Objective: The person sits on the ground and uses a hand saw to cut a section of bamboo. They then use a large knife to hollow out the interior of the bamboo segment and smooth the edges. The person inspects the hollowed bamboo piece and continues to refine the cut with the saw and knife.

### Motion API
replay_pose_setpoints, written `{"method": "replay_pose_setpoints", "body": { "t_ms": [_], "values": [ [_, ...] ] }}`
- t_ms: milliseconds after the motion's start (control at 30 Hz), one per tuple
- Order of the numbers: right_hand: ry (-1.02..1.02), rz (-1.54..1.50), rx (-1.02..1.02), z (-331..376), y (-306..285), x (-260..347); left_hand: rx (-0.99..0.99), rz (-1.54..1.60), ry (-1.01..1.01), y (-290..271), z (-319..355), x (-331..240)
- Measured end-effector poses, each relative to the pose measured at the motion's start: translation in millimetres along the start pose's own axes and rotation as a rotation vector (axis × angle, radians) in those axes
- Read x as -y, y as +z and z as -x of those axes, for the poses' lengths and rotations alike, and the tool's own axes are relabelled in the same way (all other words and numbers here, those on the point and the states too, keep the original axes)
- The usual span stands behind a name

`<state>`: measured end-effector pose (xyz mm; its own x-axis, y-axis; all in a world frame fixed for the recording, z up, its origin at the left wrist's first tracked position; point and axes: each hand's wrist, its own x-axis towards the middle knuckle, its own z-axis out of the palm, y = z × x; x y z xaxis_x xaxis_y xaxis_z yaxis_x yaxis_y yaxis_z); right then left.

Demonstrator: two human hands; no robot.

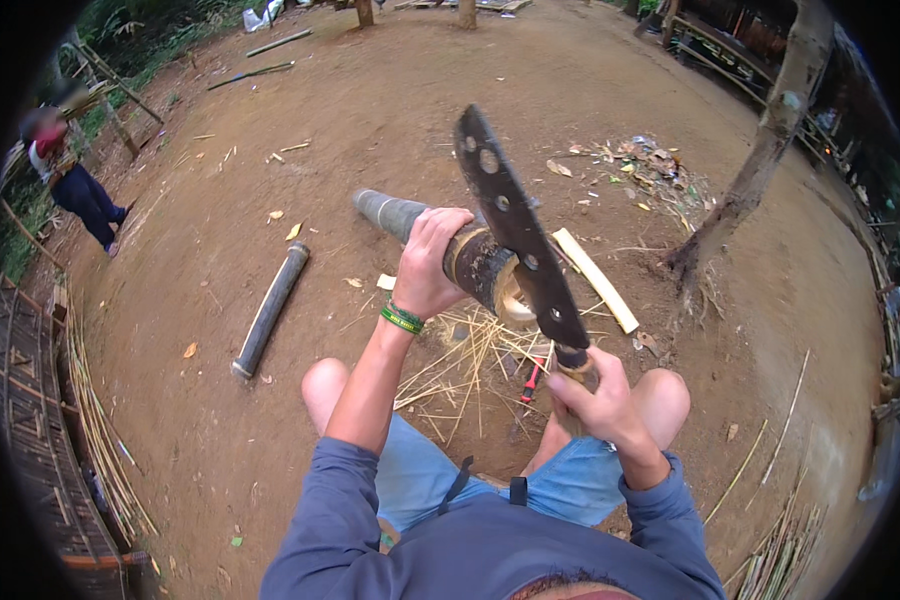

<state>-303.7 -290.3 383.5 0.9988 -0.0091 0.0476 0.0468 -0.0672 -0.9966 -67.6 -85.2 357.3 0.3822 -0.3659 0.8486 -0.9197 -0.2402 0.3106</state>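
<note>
My left hand [432, 265], with a green band at the wrist, is closed around a dark bamboo tube [477, 262]. The tube's pale cut end tilts toward me. A greyer bamboo length [385, 212] extends beyond the hand; whether both are one piece I cannot tell. In my right hand [602, 400] is the handle of a machete [518, 215]. Its broad dark blade, with a row of round holes, points up and away, crossing in front of the tube's cut end. Contact between blade and bamboo is unclear.
Thin bamboo strips [460, 375] and a red-handled tool [532, 382] lie between my knees. A split bamboo piece [595, 280] rests to the right, another tube [270, 312] to the left. A tree trunk [750, 170] rises at right; a person [75, 180] stands far left.
</note>
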Motion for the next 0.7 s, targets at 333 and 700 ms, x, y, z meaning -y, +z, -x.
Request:
{"method": "replay_pose_setpoints", "body": {
  "t_ms": [333,700],
  "values": [
    [-0.077,0.302,-0.08,37.8,15.2,39.5,-0.173,-0.101,-0.102,-19.5,32.8,-1.2],
    [-0.008,0.025,-0.094,21.5,18.6,-5.6,-0.466,-0.121,-0.162,-59.7,51.7,35.2]
  ]
}}
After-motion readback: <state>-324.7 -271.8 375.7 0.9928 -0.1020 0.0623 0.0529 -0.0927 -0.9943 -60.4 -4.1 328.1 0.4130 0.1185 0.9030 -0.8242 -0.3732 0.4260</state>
